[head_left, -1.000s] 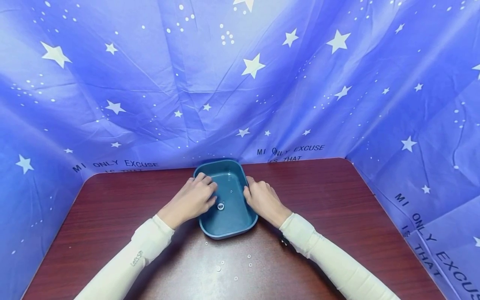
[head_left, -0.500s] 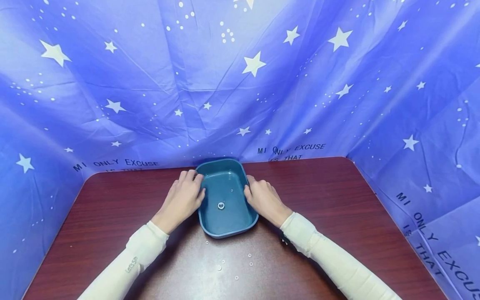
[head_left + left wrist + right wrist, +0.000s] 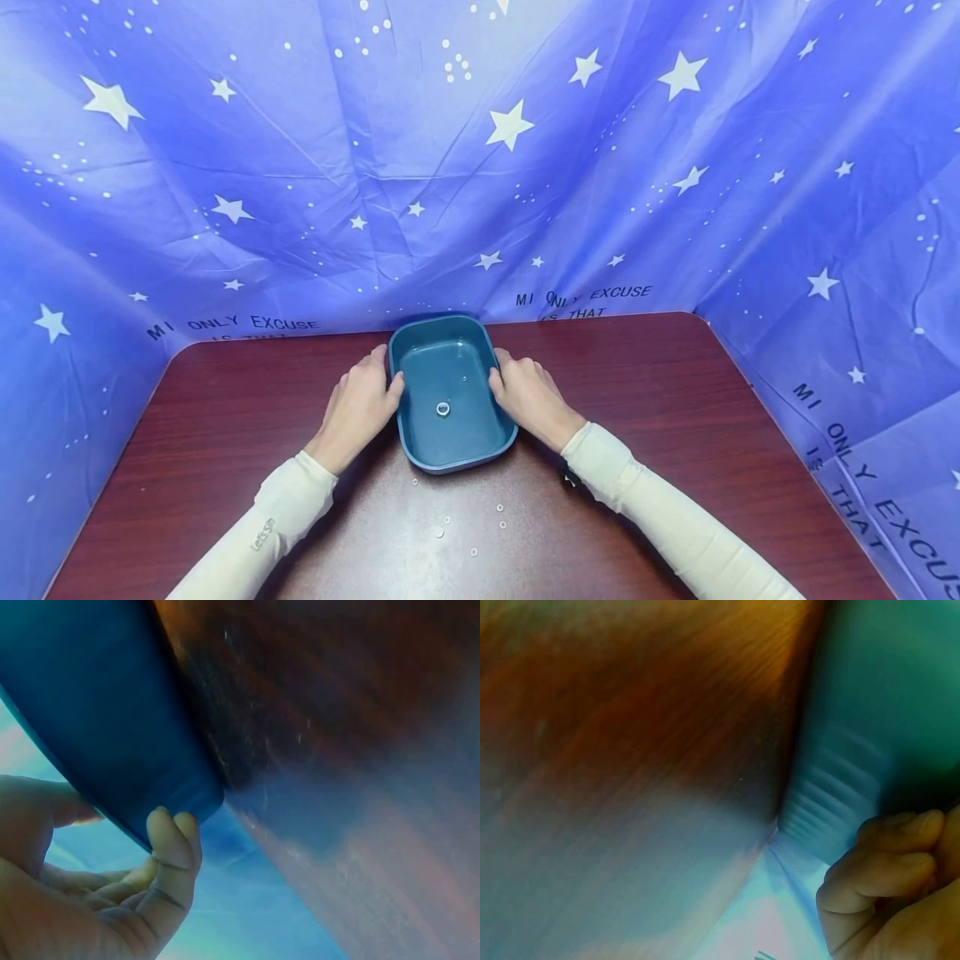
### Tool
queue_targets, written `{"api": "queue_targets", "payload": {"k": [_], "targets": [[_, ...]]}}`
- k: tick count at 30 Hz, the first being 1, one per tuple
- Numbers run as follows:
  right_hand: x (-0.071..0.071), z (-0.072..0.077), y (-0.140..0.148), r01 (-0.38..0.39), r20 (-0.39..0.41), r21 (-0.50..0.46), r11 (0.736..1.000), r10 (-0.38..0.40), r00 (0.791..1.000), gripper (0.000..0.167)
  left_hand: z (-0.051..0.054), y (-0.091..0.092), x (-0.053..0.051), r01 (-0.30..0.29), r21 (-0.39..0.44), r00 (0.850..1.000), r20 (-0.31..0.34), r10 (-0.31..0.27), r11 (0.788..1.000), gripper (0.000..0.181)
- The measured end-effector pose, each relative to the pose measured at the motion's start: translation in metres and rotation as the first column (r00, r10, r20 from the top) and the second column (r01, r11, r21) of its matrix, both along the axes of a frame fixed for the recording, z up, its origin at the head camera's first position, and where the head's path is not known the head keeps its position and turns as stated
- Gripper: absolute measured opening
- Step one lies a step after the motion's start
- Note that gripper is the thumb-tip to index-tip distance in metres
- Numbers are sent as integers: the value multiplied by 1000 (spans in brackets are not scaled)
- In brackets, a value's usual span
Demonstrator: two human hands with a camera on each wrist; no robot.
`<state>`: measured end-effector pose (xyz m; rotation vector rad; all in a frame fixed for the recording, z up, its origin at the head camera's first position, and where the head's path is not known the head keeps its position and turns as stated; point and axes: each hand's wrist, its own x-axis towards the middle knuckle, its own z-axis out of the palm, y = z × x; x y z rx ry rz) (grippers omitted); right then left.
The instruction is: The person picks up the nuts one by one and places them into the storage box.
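A deep teal rectangular tray [image 3: 453, 450] with rounded corners stands near the back edge of the table. My left hand [image 3: 352, 412] grips its left side, thumb over the rim and fingers against the outer wall, as the left wrist view also shows. On the opposite side my right hand [image 3: 532, 402] holds the right rim, its thumb at the top edge; curled fingers [image 3: 889, 874] show beside the outer wall in the right wrist view. Inside the tray lie a shiny metal ring-shaped piece [image 3: 442, 409] and a much smaller bit [image 3: 464, 379].
Several tiny pale rings lie on the dark red wooden table [image 3: 637, 517] in front of the tray, one of them a small ring [image 3: 474, 552]. A thicker small round piece [image 3: 439, 532] lies among them. Behind the table hangs a blue star-patterned cloth [image 3: 300, 167].
My left hand has drawn back leftward from over the tray's inside and taken hold of its left rim. The right hand stays on the right rim; the tray has hardly moved.
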<state>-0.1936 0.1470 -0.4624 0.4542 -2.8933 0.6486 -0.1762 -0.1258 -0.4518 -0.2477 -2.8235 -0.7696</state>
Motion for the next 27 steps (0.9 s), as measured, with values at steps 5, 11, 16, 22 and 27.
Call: {"api": "queue_targets", "payload": {"k": [5, 11, 16, 22, 27], "targets": [[-1, 0, 1, 5, 6, -11, 1000, -5, 1000, 35, -3, 3, 3, 0, 17, 999, 41, 0, 1000, 49], [1, -1, 2, 10, 16, -35, 999, -9, 1000, 38, -8, 5, 4, 4, 15, 999, 37, -4, 1000, 51], [2, -1, 2, 16, 16, -44, 999, -15, 1000, 40, -8, 6, 5, -4, -6, 1000, 31, 4, 1000, 54], [2, -1, 2, 18, 14, -38, 999, -18, 1000, 41, -9, 6, 5, -12, -23, 1000, 26, 13, 1000, 55], [2, -2, 2, 17, 4, -40, 999, -17, 1000, 40, -9, 6, 5, -21, -21, 999, 29, 21, 1000, 54]]}}
